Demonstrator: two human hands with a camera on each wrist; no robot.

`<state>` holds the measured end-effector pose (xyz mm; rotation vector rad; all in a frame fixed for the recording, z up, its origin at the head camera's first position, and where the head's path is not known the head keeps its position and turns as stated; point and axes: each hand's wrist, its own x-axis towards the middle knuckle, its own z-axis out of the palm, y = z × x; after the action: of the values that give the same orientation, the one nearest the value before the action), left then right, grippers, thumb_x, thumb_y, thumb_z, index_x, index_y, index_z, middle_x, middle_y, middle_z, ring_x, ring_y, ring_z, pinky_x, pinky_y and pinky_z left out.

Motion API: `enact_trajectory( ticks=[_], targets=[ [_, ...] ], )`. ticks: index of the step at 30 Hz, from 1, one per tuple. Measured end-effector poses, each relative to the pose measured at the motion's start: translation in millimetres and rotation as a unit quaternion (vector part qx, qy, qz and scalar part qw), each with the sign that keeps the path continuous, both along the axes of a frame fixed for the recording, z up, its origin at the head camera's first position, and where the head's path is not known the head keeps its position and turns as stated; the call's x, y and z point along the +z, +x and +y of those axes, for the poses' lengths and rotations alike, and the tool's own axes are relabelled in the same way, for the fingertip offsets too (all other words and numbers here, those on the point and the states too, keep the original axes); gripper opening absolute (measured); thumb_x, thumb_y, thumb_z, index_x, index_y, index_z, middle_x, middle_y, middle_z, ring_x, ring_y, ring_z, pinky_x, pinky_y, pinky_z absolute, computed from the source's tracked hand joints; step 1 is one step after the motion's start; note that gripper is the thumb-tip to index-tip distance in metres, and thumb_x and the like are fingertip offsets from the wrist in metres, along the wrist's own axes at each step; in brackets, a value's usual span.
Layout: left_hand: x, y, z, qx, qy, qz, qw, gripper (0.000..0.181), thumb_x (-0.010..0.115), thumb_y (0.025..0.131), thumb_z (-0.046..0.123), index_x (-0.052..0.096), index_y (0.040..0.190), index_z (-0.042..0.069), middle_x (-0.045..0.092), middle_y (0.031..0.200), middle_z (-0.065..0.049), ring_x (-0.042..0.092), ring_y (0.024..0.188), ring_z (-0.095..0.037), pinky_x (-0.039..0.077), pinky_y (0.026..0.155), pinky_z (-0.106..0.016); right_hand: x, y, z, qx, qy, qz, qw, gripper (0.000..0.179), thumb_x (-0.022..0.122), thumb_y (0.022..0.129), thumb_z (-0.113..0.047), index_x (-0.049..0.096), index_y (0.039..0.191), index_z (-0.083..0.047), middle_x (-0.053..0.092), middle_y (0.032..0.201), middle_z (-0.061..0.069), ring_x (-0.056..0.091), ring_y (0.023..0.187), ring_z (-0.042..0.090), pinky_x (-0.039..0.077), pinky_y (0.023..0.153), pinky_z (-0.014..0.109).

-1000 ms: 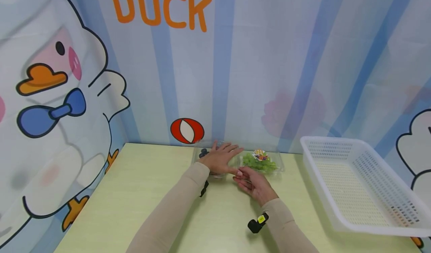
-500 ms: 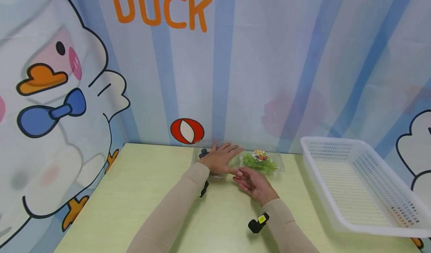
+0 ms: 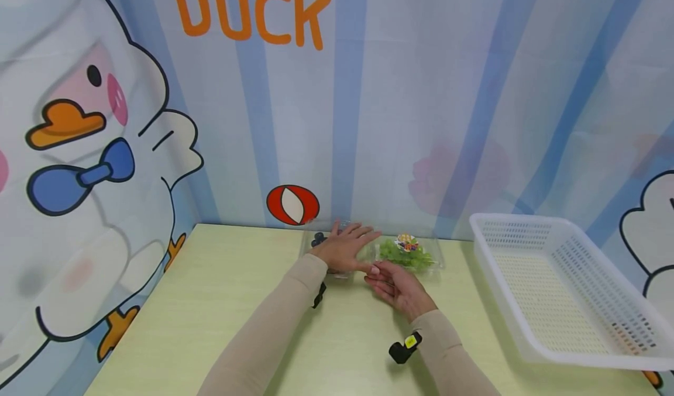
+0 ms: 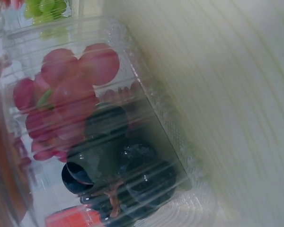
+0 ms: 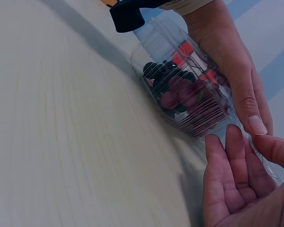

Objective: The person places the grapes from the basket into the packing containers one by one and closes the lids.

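Observation:
My left hand lies with spread fingers over a clear plastic box of grapes, near the back of the table. Through its plastic show red grapes and black grapes. My right hand is at the box's front right corner, palm partly showing and fingers loosely bent. The tip of my left thumb meets the right hand's uppermost digit. Just right of the left hand is a second clear box holding green grapes, with a round fruit sticker on top.
A white perforated plastic basket stands on the right of the pale wood-grain table. Behind the table hangs a striped blue curtain printed with ducks. Dark wrist cameras stick out beside the sleeves.

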<state>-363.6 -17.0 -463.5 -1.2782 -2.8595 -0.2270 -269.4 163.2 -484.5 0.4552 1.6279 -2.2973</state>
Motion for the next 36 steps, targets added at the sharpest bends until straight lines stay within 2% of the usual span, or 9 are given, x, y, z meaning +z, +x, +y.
enact_trajectory(
  ticks=[9,19,28,36],
  targets=[
    [3.0,1.0,-1.0,0.0,0.0,-0.005,1.0,0.094,0.052,0.09,0.076,0.019,0.164,0.029,0.023,0.169,-0.004,0.016,0.156,-0.032,0.004,0.119,-0.071,0.7,-0.9,-1.4,0.0,-0.009,-0.002,1.0,0.032,0.057,0.105,-0.023,0.06,0.13,-0.003,0.078,0.084,0.0,0.077,0.089,0.022,0.061,0.075,0.03],
    [3.2,1.5,-1.8,0.001,-0.001,-0.009,1.0,0.094,0.052,0.09,0.077,0.016,0.164,0.032,0.022,0.169,-0.003,0.016,0.156,-0.032,0.005,0.119,-0.07,0.0,-1.3,1.5,0.016,-0.013,-0.005,0.9998,0.039,0.057,0.105,-0.025,0.055,0.136,-0.003,0.078,0.088,0.0,0.076,0.096,0.025,0.061,0.082,0.033],
    [0.4,0.6,-2.5,0.0,-0.003,-0.007,1.0,0.092,0.051,0.092,0.075,0.019,0.164,0.028,0.022,0.169,-0.005,0.016,0.156,-0.032,0.005,0.119,-0.07,-0.1,0.5,1.6,0.023,-0.014,-0.003,0.9996,0.043,0.056,0.106,-0.026,0.052,0.142,-0.003,0.078,0.088,-0.002,0.075,0.1,0.025,0.06,0.084,0.034],
    [-0.4,-2.0,-1.7,0.003,-0.006,-0.003,1.0,0.093,0.05,0.091,0.076,0.018,0.164,0.029,0.022,0.169,-0.004,0.016,0.156,-0.032,0.005,0.119,-0.07,-0.6,-1.2,2.5,0.026,-0.007,-0.005,0.9996,0.045,0.057,0.106,-0.027,0.052,0.143,-0.003,0.078,0.087,-0.002,0.075,0.098,0.023,0.061,0.08,0.032]
  ],
)
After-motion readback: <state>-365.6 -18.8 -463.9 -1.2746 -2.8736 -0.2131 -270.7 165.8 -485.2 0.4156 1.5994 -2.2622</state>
